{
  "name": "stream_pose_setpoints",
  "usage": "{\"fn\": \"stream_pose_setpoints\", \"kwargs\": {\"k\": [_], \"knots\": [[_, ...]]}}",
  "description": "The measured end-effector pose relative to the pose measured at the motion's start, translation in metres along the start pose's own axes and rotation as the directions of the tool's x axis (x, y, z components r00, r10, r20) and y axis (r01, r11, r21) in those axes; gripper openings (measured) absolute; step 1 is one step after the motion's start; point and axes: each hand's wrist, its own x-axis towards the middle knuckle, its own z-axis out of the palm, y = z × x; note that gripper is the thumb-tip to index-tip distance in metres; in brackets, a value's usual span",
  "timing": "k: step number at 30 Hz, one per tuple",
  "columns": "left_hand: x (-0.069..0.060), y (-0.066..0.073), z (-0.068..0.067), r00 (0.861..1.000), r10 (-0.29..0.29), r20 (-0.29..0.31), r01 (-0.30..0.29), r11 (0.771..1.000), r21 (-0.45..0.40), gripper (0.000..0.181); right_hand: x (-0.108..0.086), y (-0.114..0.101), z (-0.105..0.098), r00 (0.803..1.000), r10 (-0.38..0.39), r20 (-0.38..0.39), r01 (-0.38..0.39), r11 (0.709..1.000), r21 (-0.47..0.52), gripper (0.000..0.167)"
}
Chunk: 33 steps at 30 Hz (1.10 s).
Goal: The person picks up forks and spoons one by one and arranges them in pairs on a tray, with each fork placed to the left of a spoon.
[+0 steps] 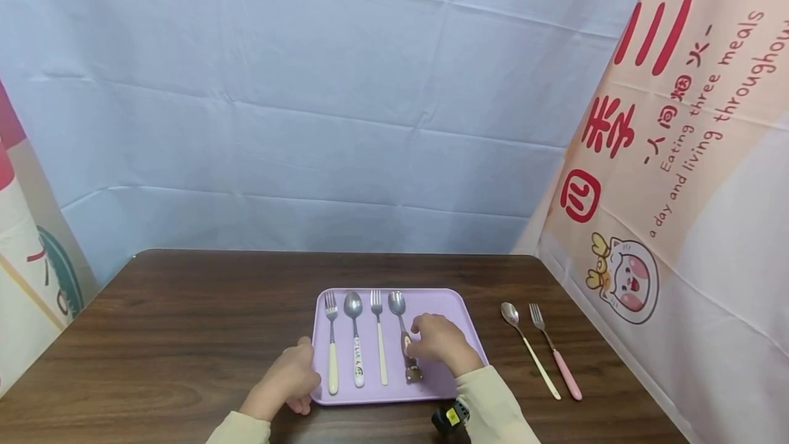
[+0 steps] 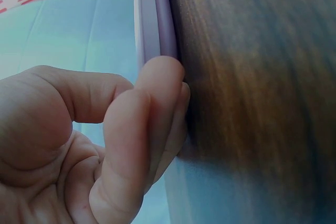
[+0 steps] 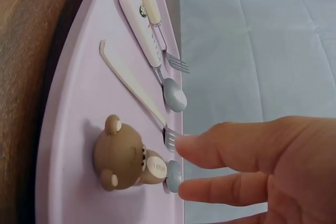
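Observation:
A lilac tray (image 1: pixel 431 394) lies on the table with a row of cutlery on it. My left hand (image 1: pixel 290 372) holds the tray's left rim, its fingers bent at the edge in the left wrist view. Over the tray's right half, my right hand (image 1: pixel 442 342) has thumb and finger apart, close to a spoon with a brown bear handle (image 3: pixel 119 153). That spoon rests on the tray. Left of it lie a fork with a cream handle (image 1: pixel 381 355), a spoon with a white patterned handle (image 1: pixel 358 362) and a fork with a pale yellow handle (image 1: pixel 333 368).
Right of the tray, a spoon with a cream handle (image 1: pixel 540 366) and a fork with a pink handle (image 1: pixel 566 372) lie on the dark wooden table (image 1: pixel 185 321). Hanging cloth (image 1: pixel 308 122) surrounds the table's back and sides. A black and yellow object (image 1: pixel 451 418) sits by my right wrist.

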Motion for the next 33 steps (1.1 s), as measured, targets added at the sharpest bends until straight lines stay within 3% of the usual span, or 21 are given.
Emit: {"fn": "stream_pose_setpoints", "kwargs": {"k": [13,27,33], "knots": [[-0.001,0.001,-0.001,1.0,-0.005,0.0,0.005,1.0,0.003,0.032,0.0,0.006,0.002,0.999,0.034,0.005,-0.035,0.999,0.018,0.033],[0.0,0.004,-0.001,1.0,-0.002,0.004,0.002,1.0,0.003,0.03,-0.013,0.059,-0.008,0.991,0.131,-0.018,-0.131,0.99,0.044,0.031],[0.0,0.005,-0.001,1.0,-0.008,0.003,0.008,1.0,0.014,0.033,-0.017,0.075,-0.013,0.99,0.127,-0.054,-0.122,0.989,0.084,0.027]]}}
